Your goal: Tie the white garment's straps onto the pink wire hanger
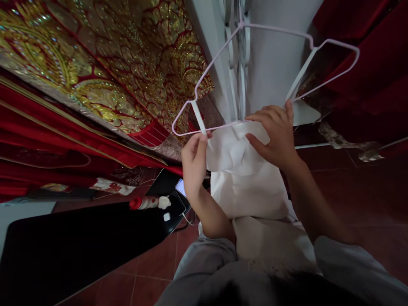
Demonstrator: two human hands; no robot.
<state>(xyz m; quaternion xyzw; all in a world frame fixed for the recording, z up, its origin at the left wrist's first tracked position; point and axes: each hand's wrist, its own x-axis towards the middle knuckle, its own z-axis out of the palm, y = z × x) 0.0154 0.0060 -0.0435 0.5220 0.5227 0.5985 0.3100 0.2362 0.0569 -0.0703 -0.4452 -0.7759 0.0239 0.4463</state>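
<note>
One strap (198,117) in left fingers (202,146), white garment (223,148) beside, pink hanger (241,25) beyond.

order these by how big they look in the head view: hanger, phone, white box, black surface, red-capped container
1. black surface
2. hanger, judged by its outline
3. red-capped container
4. phone, the part showing
5. white box
Nearness to the camera may mislead about real size.
</note>
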